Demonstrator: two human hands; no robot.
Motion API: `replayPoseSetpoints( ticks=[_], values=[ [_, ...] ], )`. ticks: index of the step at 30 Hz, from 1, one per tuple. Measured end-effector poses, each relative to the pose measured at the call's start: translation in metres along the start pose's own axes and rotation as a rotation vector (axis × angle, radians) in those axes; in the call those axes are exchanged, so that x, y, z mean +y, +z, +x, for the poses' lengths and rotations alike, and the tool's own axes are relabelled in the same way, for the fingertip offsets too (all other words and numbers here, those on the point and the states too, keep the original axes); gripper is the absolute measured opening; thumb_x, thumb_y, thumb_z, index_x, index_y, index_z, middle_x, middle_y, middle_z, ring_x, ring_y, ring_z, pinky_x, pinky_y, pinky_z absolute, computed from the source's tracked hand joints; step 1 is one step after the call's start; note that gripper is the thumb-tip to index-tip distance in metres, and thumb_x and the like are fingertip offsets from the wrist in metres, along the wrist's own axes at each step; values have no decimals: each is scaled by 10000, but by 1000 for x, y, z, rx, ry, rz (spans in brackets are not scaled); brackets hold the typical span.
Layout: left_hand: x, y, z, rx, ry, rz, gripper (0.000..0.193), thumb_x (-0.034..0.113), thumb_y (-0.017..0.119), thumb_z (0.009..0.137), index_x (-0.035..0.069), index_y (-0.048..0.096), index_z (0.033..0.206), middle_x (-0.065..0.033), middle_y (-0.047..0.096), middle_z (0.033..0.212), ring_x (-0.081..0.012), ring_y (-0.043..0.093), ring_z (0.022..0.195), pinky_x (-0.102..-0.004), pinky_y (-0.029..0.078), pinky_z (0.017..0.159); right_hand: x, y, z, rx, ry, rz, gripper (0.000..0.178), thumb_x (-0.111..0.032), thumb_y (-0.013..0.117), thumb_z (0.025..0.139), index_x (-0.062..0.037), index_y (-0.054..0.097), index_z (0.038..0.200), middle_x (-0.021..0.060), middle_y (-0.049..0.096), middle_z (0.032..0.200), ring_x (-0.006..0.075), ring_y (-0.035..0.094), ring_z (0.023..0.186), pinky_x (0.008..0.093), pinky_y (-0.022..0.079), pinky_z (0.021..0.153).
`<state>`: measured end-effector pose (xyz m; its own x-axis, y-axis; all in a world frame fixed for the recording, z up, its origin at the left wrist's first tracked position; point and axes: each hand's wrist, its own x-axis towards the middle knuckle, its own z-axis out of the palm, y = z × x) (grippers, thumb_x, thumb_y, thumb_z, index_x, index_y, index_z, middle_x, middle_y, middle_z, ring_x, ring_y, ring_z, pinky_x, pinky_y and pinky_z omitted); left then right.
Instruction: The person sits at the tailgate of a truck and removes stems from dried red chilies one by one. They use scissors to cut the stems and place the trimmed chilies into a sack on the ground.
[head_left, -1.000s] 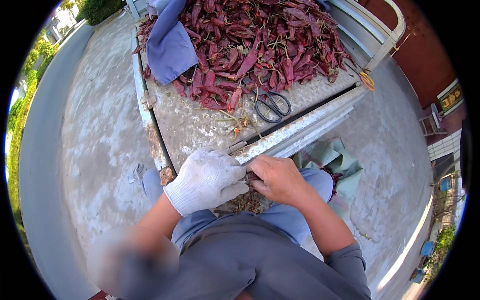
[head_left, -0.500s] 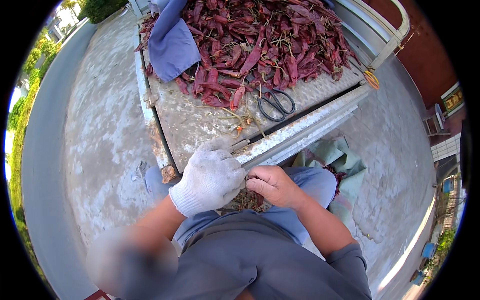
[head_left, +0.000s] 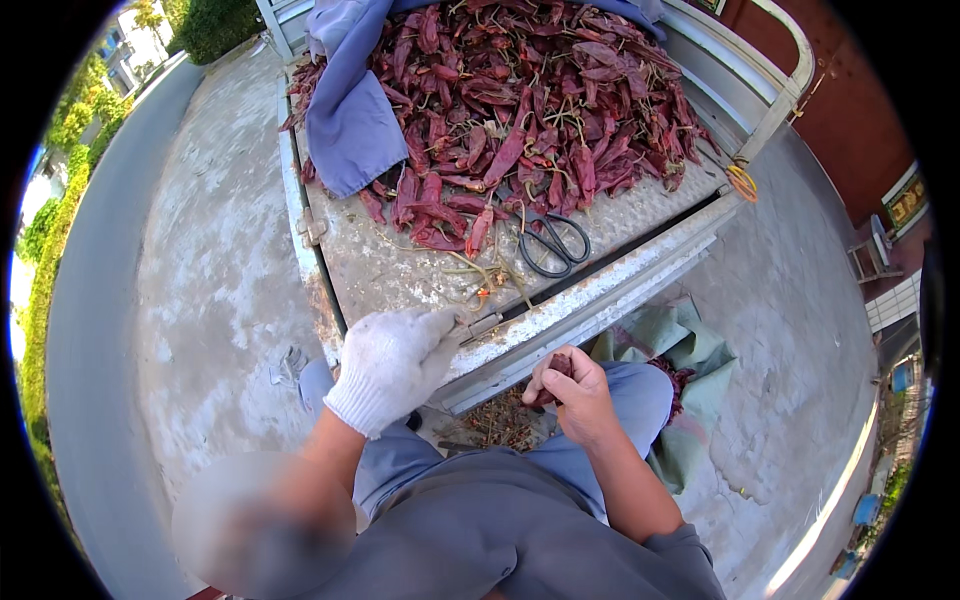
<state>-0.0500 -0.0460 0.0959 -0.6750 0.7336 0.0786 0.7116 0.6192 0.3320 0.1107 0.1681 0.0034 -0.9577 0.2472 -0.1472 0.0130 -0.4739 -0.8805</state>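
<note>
**Right hand (head_left: 580, 395) gripped a dried red pepper (head_left: 560, 368) just off the bed's near edge**

The bare right hand had thumb and fingers closed around the dark, shrivelled pepper, held over the lap and clear of the metal bed (head_left: 375, 270), a position that probably kept it comfortably close to the body. The gloved left hand (head_left: 395, 360) lay by the near-left corner, fingers stretched toward a small metal latch (head_left: 482, 328) on the near edge; whether it grasped anything could not be told. The glove presumably shielded that hand from rough work.

A heap of dried peppers (head_left: 540, 110) filled the far part of the surface, its front seemingly left within arm's reach. Black scissors (head_left: 553, 245) lay between heap and near edge, handles toward that edge, likely so they could be grabbed easily. Loose stems (head_left: 488, 280) lay to their left. A blue cloth (head_left: 355, 140) draped over the heap's left side, perhaps as a turned-back cover. Below the near edge, brown scraps (head_left: 500, 418) showed between the knees, and a pale green sack (head_left: 695, 350) lay beside the right knee, perhaps for easy reach.
</note>
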Motion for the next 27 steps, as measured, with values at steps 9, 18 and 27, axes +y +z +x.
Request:
replayPoseSetpoints(
  ticks=[9,18,27],
  values=[
    [-52,-1,85,364,-286,159,343,356,692,936,136,762,1190,-156,775,1021,-358,744,987,-471,580,866,11,-12,-19,-12,60,29,106,-83,652,1004,-34,586,1071,75,669,927,186,710,829,348,578,759],
    [-69,13,65,590,-245,-51,273,299,695,946,109,786,1119,-160,780,1010,-354,745,965,-455,578,847,12,1,-16,10,109,42,106,-74,661,1005,-28,594,1073,50,648,882,153,660,750,321,541,710],
    [-51,43,0,643,-162,-128,279,145,771,844,90,791,1117,-152,760,884,-351,739,837,-458,568,773,-16,68,56,37,127,107,238,-199,773,995,-47,625,1103,-9,575,819,86,517,603,279,432,547]
  ],
)
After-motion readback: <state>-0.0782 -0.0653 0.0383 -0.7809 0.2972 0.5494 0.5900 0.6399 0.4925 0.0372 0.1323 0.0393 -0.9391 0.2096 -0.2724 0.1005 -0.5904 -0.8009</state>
